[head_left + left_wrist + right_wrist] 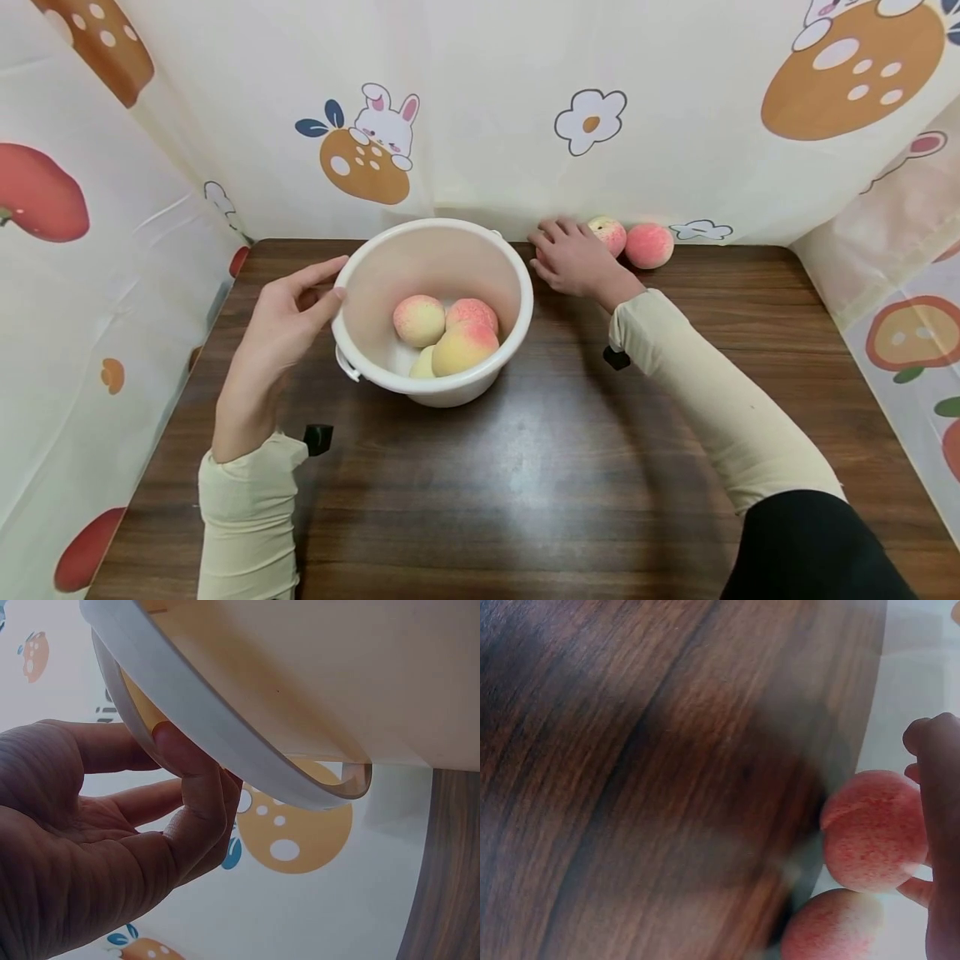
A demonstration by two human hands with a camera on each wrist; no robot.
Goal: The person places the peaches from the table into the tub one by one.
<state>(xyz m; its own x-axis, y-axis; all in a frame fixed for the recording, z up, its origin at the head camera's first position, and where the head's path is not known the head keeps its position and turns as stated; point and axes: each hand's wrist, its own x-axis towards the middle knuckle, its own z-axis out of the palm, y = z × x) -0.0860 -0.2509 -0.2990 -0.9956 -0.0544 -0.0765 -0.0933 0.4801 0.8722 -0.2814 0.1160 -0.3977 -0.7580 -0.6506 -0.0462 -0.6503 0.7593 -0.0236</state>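
A white bucket stands left of the middle, with several pink-and-yellow peaches inside. My left hand holds its left side; in the left wrist view, thumb and bent fingers pinch at the rim and the white handle. At the back of the table, my right hand reaches over a peach and grips it, covering most of it in the head view. Just right of that hand sit a speckled peach and a redder peach.
The brown wood-grain table ends at a printed cloth backdrop, close behind the bucket and the loose peaches. More printed cloth hangs along the left side and right side.
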